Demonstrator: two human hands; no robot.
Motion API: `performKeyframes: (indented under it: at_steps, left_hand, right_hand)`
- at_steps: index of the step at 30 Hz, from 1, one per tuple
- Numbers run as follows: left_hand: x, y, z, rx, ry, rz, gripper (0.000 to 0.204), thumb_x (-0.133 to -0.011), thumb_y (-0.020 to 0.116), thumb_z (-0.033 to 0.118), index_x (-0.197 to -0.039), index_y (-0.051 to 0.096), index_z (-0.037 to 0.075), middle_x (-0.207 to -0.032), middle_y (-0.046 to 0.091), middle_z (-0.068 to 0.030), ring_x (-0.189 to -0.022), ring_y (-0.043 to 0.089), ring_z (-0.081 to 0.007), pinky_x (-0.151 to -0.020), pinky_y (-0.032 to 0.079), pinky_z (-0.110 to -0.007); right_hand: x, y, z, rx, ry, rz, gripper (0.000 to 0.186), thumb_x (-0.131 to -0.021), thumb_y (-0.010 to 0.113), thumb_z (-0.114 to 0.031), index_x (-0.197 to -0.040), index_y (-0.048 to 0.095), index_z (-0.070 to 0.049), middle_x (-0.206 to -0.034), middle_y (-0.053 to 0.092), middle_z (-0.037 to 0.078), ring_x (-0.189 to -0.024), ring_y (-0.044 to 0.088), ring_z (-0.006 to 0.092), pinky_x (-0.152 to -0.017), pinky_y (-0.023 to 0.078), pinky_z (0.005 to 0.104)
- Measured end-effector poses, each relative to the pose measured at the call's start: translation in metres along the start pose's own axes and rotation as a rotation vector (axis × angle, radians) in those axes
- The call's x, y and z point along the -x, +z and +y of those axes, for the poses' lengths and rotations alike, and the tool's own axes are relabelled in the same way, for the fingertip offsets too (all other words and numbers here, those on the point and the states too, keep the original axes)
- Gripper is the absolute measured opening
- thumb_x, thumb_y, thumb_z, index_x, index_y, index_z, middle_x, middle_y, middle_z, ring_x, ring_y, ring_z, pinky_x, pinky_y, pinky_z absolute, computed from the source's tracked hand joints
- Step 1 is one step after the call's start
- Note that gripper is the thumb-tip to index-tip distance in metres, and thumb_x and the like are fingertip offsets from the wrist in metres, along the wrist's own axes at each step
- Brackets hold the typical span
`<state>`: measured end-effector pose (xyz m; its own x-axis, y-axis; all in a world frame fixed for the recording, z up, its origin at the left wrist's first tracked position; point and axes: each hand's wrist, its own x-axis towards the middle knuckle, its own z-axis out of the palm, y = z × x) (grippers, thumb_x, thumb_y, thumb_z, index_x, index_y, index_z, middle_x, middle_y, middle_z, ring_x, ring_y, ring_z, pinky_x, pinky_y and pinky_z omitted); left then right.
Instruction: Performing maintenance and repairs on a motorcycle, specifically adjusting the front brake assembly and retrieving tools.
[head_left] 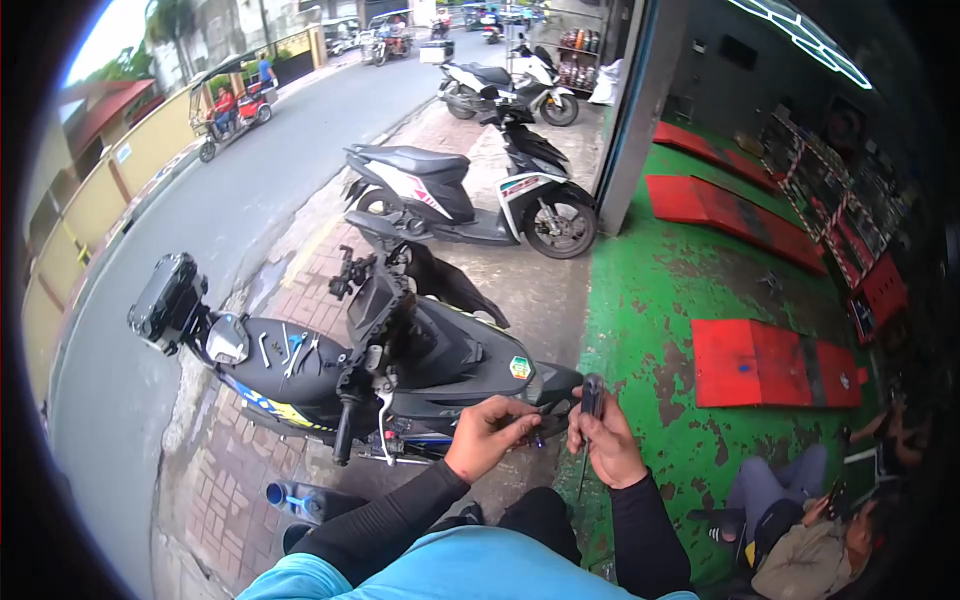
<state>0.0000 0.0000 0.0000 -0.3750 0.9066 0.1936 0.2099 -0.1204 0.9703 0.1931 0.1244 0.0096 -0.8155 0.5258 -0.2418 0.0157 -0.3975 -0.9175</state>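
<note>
In front of my chest, my right hand (610,445) is closed round a screwdriver (593,395); its dark handle points up and its thin shaft points down. Close beside it on the left, my left hand (490,435) is in a pinch, thumb against fingers. Whatever is between those fingertips is too small to make out. Both hands are just over the front end of a dark scooter (430,345). Wrenches and pliers (300,350) lie on its seat (270,395), near the black top box (165,300) at its rear.
Beyond stands a white and black scooter (440,195), with another white scooter (510,80) farther off. Red ramps (770,365) rest on the green floor (660,330) to the right. A person (810,540) sits at lower right. A blue-rimmed container (290,495) stands at lower left.
</note>
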Motion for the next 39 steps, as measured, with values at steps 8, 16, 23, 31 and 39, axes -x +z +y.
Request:
performKeyframes:
  at_steps: [8, 16, 23, 31, 39]
  left_hand:
    - [0.025, -0.062, -0.003, 0.172, -0.178, 0.223, 0.022, -0.093, 0.071, 0.008, -0.112, 0.071, -0.003, -0.100, 0.073, -0.0041, -0.093, 0.063, -0.0077, -0.084, 0.050, -0.024]
    - [-0.002, -0.063, 0.007, 0.116, -0.183, 0.464, 0.024, -0.089, 0.075, 0.007, -0.112, 0.073, -0.002, -0.100, 0.071, -0.0057, -0.091, 0.063, -0.0096, -0.082, 0.050, -0.025]
    - [-0.009, -0.049, 0.014, 0.036, -0.100, 0.546, 0.022, -0.092, 0.072, 0.009, -0.111, 0.073, -0.002, -0.096, 0.068, -0.0065, -0.090, 0.061, -0.0123, -0.079, 0.048, -0.026]
    - [0.010, -0.043, 0.015, 0.003, -0.205, 0.617, 0.024, -0.094, 0.069, 0.012, -0.113, 0.073, -0.002, -0.095, 0.065, -0.0057, -0.089, 0.059, -0.0117, -0.078, 0.047, -0.026]
    - [0.045, -0.056, 0.027, 0.081, -0.270, 0.597, 0.023, -0.098, 0.066, 0.014, -0.112, 0.072, -0.003, -0.096, 0.067, -0.0044, -0.091, 0.058, -0.0106, -0.082, 0.048, -0.027]
  right_hand:
    - [-0.055, 0.077, -0.084, 0.002, -0.664, -0.136, 0.046, -0.105, 0.046, -0.021, -0.145, 0.031, -0.004, -0.116, 0.057, 0.018, -0.106, 0.064, 0.0319, -0.091, 0.052, 0.0447]
    - [-0.114, 0.062, -0.108, -0.059, -0.670, -0.216, 0.044, -0.104, 0.052, -0.019, -0.140, 0.027, -0.014, -0.121, 0.056, 0.021, -0.111, 0.065, 0.0389, -0.088, 0.060, 0.0460]
    - [-0.157, 0.050, -0.117, -0.178, -0.523, -0.349, 0.041, -0.105, 0.050, -0.019, -0.138, 0.027, -0.013, -0.122, 0.055, 0.020, -0.109, 0.066, 0.0376, -0.083, 0.063, 0.0453]
    - [-0.172, 0.054, -0.103, -0.233, -0.445, -0.470, 0.039, -0.104, 0.052, -0.019, -0.135, 0.028, -0.014, -0.121, 0.055, 0.019, -0.110, 0.066, 0.0372, -0.084, 0.063, 0.0445]
    - [-0.158, 0.082, -0.090, -0.269, -0.458, -0.631, 0.047, -0.104, 0.051, -0.019, -0.143, 0.026, -0.017, -0.126, 0.054, 0.020, -0.114, 0.064, 0.0384, -0.091, 0.059, 0.0523]
